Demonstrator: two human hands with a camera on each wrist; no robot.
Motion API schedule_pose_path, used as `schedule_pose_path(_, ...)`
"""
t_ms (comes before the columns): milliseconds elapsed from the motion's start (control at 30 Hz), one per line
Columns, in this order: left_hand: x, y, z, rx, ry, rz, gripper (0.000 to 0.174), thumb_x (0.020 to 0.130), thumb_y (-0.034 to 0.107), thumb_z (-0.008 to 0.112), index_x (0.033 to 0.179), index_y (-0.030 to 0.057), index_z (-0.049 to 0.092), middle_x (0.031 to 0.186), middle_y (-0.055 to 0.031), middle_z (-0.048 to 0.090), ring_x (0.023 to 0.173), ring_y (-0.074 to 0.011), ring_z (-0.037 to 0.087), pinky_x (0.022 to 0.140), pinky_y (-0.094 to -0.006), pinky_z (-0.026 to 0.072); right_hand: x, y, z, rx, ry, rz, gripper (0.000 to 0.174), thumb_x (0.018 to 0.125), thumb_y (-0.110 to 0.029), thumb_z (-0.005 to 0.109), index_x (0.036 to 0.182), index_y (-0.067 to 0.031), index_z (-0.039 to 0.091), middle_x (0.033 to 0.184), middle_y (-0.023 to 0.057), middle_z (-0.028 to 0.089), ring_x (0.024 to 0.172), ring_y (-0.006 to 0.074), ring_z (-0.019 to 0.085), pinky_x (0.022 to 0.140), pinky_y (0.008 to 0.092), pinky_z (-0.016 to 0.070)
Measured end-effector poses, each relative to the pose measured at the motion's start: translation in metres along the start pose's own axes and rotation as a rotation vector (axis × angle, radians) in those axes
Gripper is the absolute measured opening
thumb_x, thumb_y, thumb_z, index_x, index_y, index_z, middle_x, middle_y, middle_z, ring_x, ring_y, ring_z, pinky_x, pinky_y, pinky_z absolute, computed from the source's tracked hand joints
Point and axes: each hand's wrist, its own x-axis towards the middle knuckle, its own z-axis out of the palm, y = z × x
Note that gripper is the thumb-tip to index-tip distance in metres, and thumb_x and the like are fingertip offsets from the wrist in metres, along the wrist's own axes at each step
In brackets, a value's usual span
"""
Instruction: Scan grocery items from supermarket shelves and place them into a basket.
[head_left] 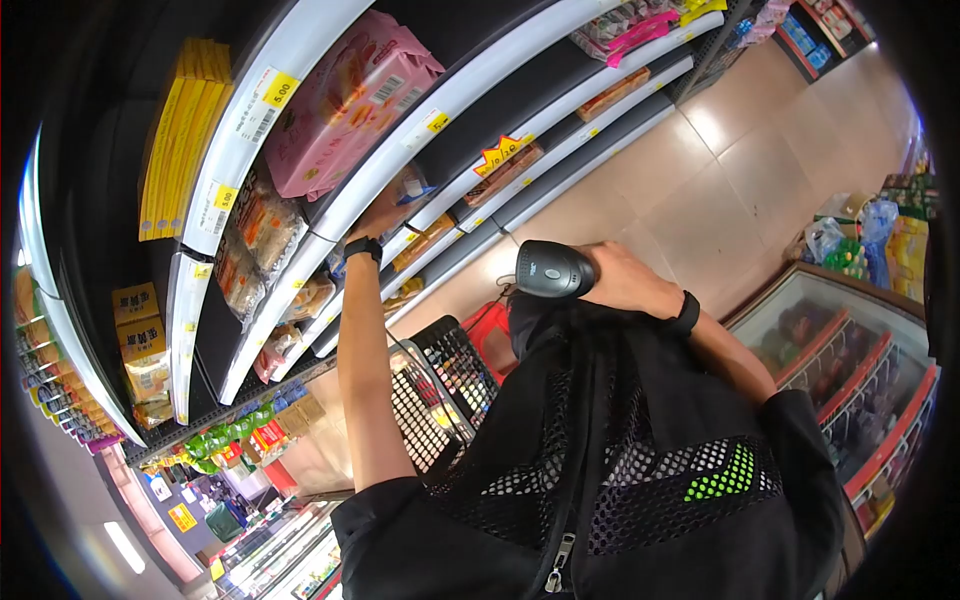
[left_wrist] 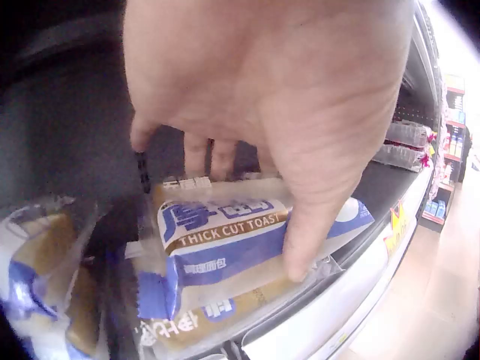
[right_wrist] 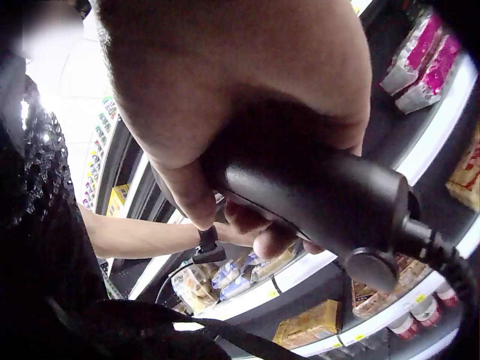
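Deep in a shelf, my left hand (left_wrist: 262, 82) grips a blue-and-white packet of thick cut toast (left_wrist: 225, 240), thumb across its front and fingers behind it. In the head view the left hand (head_left: 378, 218) reaches in between two shelf edges. Under that packet lies another bread packet (left_wrist: 225, 307), and more wrapped bread (left_wrist: 52, 277) sits to its left. My right hand (head_left: 630, 283) holds a black barcode scanner (head_left: 553, 270) in front of my chest. The right wrist view shows the fingers wrapped around the scanner's handle (right_wrist: 315, 191), with a cord at its end.
A large pink package (head_left: 350, 105) stands on the shelf above my left hand. Yellow packs (head_left: 185, 140) stand further left. Below is a black shopping basket (head_left: 440, 390) beside a red item (head_left: 488, 335). A glass-topped freezer (head_left: 850, 330) is at the right.
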Motion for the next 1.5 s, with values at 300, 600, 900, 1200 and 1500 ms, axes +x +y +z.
schedule_pose_path(300,-0.009,0.027,-0.015,0.279,-0.018,-0.235,0.108,0.063,0.014,0.085,0.151,0.0107,0.023,0.154,-0.0173,0.029,0.145,-0.0311,0.022,0.119,-0.0378,0.0161,-0.009,0.004,0.001,-0.036,0.002,0.062,0.046,0.075,-0.023,0.07,0.116,-0.0026,0.063,0.101,0.0223,0.067,0.093,0.0408,0.063,0.082,0.0443,0.0512)
schedule_pose_path(600,-0.008,-0.031,0.003,0.3,0.127,0.057,0.08,0.075,0.017,0.07,0.147,0.0086,0.035,0.143,-0.0173,0.046,0.135,-0.0314,0.04,0.113,-0.0369,0.0305,-0.006,0.002,0.009,-0.024,-0.03,0.008,0.042,0.076,-0.02,0.067,0.115,-0.003,0.063,0.097,0.0216,0.067,0.09,0.0397,0.064,0.08,0.0438,0.0517)
schedule_pose_path(900,-0.08,0.111,0.027,0.439,0.521,0.297,0.028,0.083,0.014,0.068,0.109,0.0078,0.063,0.096,-0.0141,0.065,0.089,-0.0325,0.062,0.076,-0.0432,0.0492,0.013,0.001,0.027,0.014,-0.02,-0.032,0.041,0.076,-0.03,0.073,0.107,-0.004,0.066,0.094,0.0209,0.068,0.09,0.0398,0.064,0.079,0.0458,0.0506)
schedule_pose_path(1200,-0.299,0.061,0.116,0.11,0.613,-0.359,0.026,0.096,0.023,0.056,0.076,0.0048,0.054,0.065,-0.0146,0.057,0.062,-0.0322,0.059,0.057,-0.0408,0.0445,0.051,-0.025,0.095,-0.135,-0.289,-0.073,0.044,0.072,-0.023,0.074,0.112,-0.0043,0.065,0.097,0.0224,0.067,0.092,0.0411,0.063,0.079,0.0432,0.0506)
schedule_pose_path(1500,-0.545,-0.042,0.263,-0.206,0.678,-1.156,0.027,0.093,0.021,0.057,0.114,0.0082,0.048,0.079,-0.017,0.067,0.076,-0.0389,0.065,0.065,-0.049,0.0473,0.103,-0.064,0.21,-0.218,-0.609,-0.202,0.039,0.07,-0.015,0.076,0.105,0.0,0.066,0.089,0.0228,0.067,0.086,0.0411,0.063,0.074,0.0404,0.0492)
